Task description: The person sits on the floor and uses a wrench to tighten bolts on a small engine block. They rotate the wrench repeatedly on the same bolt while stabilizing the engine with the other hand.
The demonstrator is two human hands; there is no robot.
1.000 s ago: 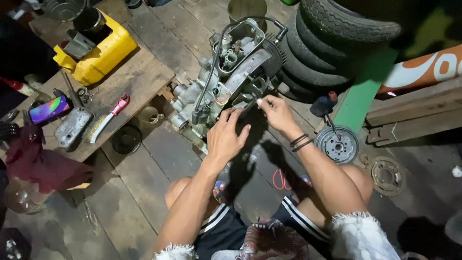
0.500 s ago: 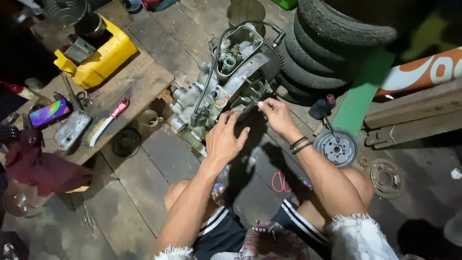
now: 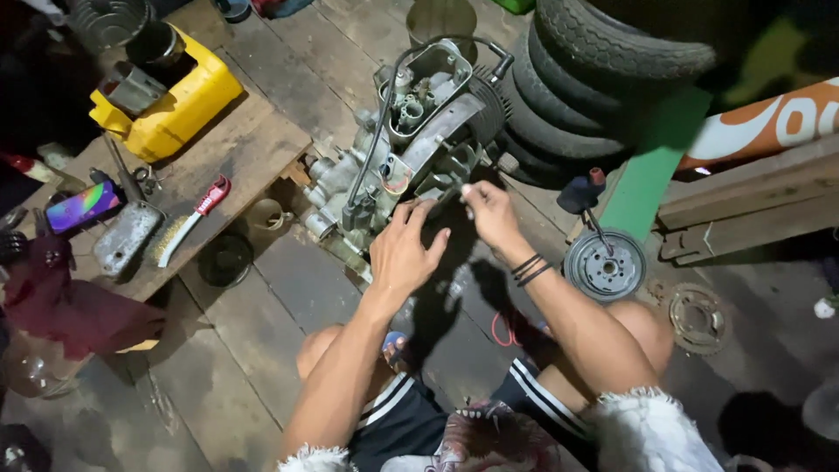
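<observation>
Both hands, L [image 3: 404, 253] splayed wide, R [image 3: 489, 214] pinched narrow, on engine [image 3: 411, 157] atop plank floor [image 3: 218, 367], tyres [image 3: 594, 79] nearby.

The left hand [image 3: 404, 252] covers the engine [image 3: 411, 149] at its 6 o'clock side; what its fingertips touch cannot be told. Whether the right hand [image 3: 491, 212] pinches 1 small part is too small to tell. The tyre stack [image 3: 603, 79] is cut off at 12 o'clock. The glass jar [image 3: 31, 371] is cut off at 9 o'clock.
</observation>
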